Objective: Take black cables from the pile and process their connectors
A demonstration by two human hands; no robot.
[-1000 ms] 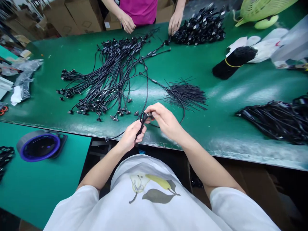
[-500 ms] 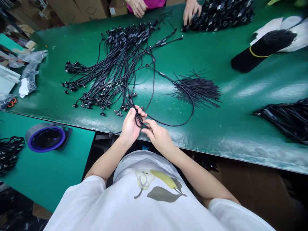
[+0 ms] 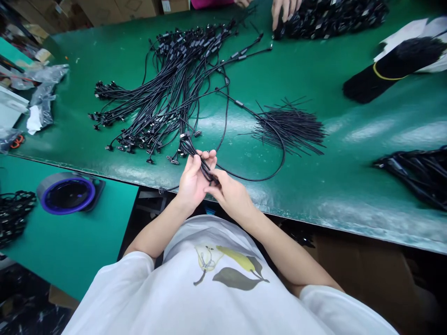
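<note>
A folded black cable (image 3: 196, 152) lies across my left hand (image 3: 192, 181), whose thumb and fingers curl around it near the table's front edge. My right hand (image 3: 228, 190) pinches the lower end of the same bundle between thumb and fingers; the fingertips partly hide it. Just beyond my hands spreads a large pile of black cables (image 3: 164, 97) with small connectors at their ends. One loose cable (image 3: 282, 153) loops out to the right, past a heap of short black ties (image 3: 293, 128).
A co-worker's hand (image 3: 284, 9) rests by a heap of coiled cables (image 3: 331, 21) at the far side. A banded black bundle (image 3: 384, 70) and bagged cables (image 3: 415, 172) lie right. At left are a purple-rimmed tape roll (image 3: 68, 194) and orange-handled scissors (image 3: 17, 141).
Both my hands stay close together on the cable, and the folded strands now sit straighter in my left palm. The view has shifted slightly. The co-worker's other hand has moved right, partly out of view.
</note>
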